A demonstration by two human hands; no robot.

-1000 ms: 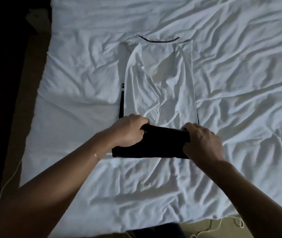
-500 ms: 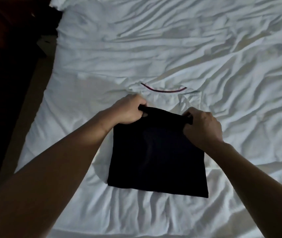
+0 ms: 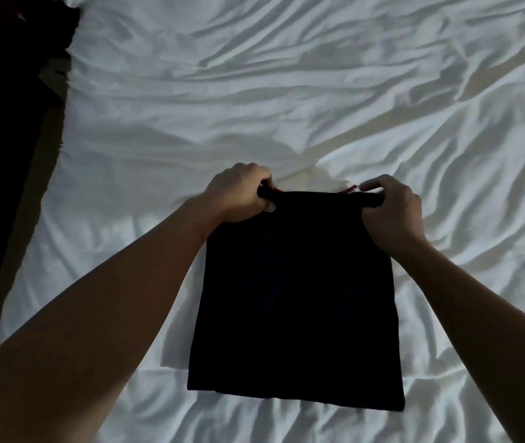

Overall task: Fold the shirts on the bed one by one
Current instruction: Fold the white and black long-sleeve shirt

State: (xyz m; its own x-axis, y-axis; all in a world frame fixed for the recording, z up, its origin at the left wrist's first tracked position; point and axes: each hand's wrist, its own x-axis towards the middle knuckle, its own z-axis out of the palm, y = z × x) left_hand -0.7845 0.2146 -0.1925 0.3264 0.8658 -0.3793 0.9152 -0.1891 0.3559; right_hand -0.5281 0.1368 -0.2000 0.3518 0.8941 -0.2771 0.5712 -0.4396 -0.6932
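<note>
A shirt [image 3: 296, 298] lies folded in half on the white bed [image 3: 286, 100], its black side up as a dark rectangle. Its white side is almost wholly covered; only a sliver of red-trimmed collar [image 3: 349, 190] shows at the far edge. My left hand [image 3: 242, 195] grips the far left corner of the black fold. My right hand [image 3: 392, 207] grips the far right corner. Both hands hold the hem at the collar line.
The wrinkled white sheet spreads in every direction around the shirt. The bed's left edge [image 3: 53, 174] drops to a dark floor and dark furniture [image 3: 5, 91]. No other shirt shows in view.
Both hands have carried the black bottom hem away from me, up over the white part to the collar. The white side is now covered. The view has shifted forward.
</note>
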